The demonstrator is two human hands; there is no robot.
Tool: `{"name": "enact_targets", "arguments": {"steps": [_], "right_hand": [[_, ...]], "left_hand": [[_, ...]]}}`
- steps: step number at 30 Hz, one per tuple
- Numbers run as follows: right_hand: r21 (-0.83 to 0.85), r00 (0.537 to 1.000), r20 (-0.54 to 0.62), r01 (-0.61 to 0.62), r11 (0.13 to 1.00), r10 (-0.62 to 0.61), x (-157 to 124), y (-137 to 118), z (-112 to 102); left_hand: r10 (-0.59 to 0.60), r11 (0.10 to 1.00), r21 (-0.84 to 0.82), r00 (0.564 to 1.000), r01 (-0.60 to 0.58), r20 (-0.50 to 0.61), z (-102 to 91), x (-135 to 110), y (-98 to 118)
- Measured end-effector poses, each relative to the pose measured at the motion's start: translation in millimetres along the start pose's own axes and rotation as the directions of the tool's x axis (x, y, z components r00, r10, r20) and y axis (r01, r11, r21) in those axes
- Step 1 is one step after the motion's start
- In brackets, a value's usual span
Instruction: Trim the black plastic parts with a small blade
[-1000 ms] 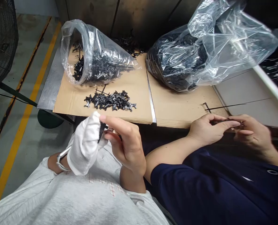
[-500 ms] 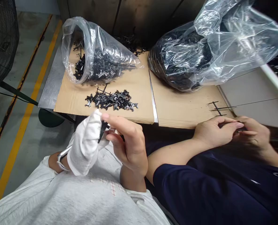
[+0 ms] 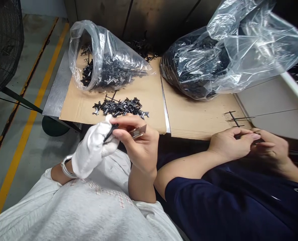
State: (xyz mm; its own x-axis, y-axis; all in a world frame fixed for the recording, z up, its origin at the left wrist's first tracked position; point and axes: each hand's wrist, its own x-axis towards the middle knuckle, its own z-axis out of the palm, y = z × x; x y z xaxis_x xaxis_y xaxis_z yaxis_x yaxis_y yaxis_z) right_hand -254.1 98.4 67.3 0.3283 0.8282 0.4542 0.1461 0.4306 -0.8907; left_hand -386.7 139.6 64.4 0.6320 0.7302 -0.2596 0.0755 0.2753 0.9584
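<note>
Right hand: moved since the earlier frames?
Yes, forward: the right hand now overlaps the front edge of the cardboard sheet, closer to the pile of black parts.

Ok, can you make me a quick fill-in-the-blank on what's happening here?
The left hand wears a white ____, while the right hand, holding a small metal piece, is bare.
The loose black parts lie on a sheet of ____.
The line painted on the floor is ____.

The missing words, in order: glove, cardboard, yellow.
</note>
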Motion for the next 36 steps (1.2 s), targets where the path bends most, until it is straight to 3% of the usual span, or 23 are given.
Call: {"name": "enact_targets", "arguments": {"steps": [2,6,7,9,10,12,13,14,15,16,18,19,21,23,28,30,31,34,35,36], "right_hand": [[0.043,0.998,0.018,-0.068,0.997,0.067,4,3,-2],[0.076,0.976,0.032,-0.215,0.974,0.213,13,19,-14],[0.041,0.967,0.025,-0.256,0.966,0.255,16,25,-20],[-0.127,0.934,-0.029,-0.357,0.925,0.356,23,43,-33],[-0.243,0.911,-0.075,-0.411,0.879,0.405,28,53,-40],[-0.418,0.875,-0.181,-0.482,0.770,0.449,36,74,-50],[-0.461,0.867,-0.214,-0.496,0.736,0.449,40,84,-54],[-0.488,0.864,-0.237,-0.501,0.715,0.444,43,92,-56],[-0.503,0.865,-0.248,-0.500,0.705,0.436,46,99,-57],[-0.520,0.865,-0.256,-0.499,0.693,0.431,47,104,-57],[-0.545,0.864,-0.272,-0.501,0.672,0.424,47,109,-57],[-0.551,0.863,-0.280,-0.503,0.665,0.421,46,109,-56],[-0.553,0.860,-0.292,-0.509,0.660,0.419,42,108,-56],[-0.544,0.860,-0.294,-0.510,0.667,0.418,38,105,-57],[-0.502,0.869,-0.298,-0.495,0.709,0.395,28,91,-61],[-0.468,0.877,-0.307,-0.477,0.744,0.370,25,83,-62],[-0.442,0.882,-0.313,-0.464,0.768,0.352,24,79,-62],[-0.307,0.902,-0.310,-0.395,0.866,0.301,23,66,-54],[-0.251,0.911,-0.289,-0.368,0.895,0.293,24,62,-49],[-0.188,0.923,-0.252,-0.341,0.921,0.290,24,57,-43]], "left_hand": [[0.059,0.998,-0.015,0.998,-0.059,-0.036,2.9,5,-4],[-0.015,0.993,-0.112,0.996,0.025,0.089,-0.8,20,-11],[-0.011,0.997,-0.074,0.999,0.015,0.052,-6.9,27,-12],[0.078,0.995,0.080,0.981,-0.065,-0.176,-27.7,46,-15],[0.158,0.978,0.184,0.933,-0.101,-0.324,-41.8,60,-16],[0.342,0.906,0.407,0.764,-0.115,-0.547,-73.7,91,-14],[0.423,0.850,0.521,0.696,-0.082,-0.580,-89.5,109,-11],[0.482,0.776,0.630,0.675,-0.033,-0.558,-103.7,126,-6],[0.512,0.688,0.726,0.700,0.013,-0.498,-115.7,143,-2],[0.501,0.594,0.803,0.758,0.049,-0.417,-124.8,158,3],[0.395,0.415,0.907,0.883,0.073,-0.252,-134.2,182,11],[0.332,0.343,0.936,0.922,0.078,-0.199,-135.0,190,14],[0.241,0.248,0.963,0.956,0.105,-0.166,-132.0,200,17],[0.207,0.214,0.966,0.960,0.145,-0.190,-127.5,201,17],[0.279,0.301,0.940,0.928,0.160,-0.247,-132.2,192,25],[0.384,0.364,0.922,0.880,0.134,-0.280,-138.0,188,31],[0.457,0.428,0.899,0.834,0.098,-0.309,-139.1,185,34],[0.618,0.681,0.715,0.650,-0.161,-0.442,-126.2,161,38],[0.630,0.732,0.621,0.625,-0.281,-0.460,-115.6,148,38],[0.626,0.761,0.528,0.640,-0.377,-0.445,-102.5,134,36]]}}
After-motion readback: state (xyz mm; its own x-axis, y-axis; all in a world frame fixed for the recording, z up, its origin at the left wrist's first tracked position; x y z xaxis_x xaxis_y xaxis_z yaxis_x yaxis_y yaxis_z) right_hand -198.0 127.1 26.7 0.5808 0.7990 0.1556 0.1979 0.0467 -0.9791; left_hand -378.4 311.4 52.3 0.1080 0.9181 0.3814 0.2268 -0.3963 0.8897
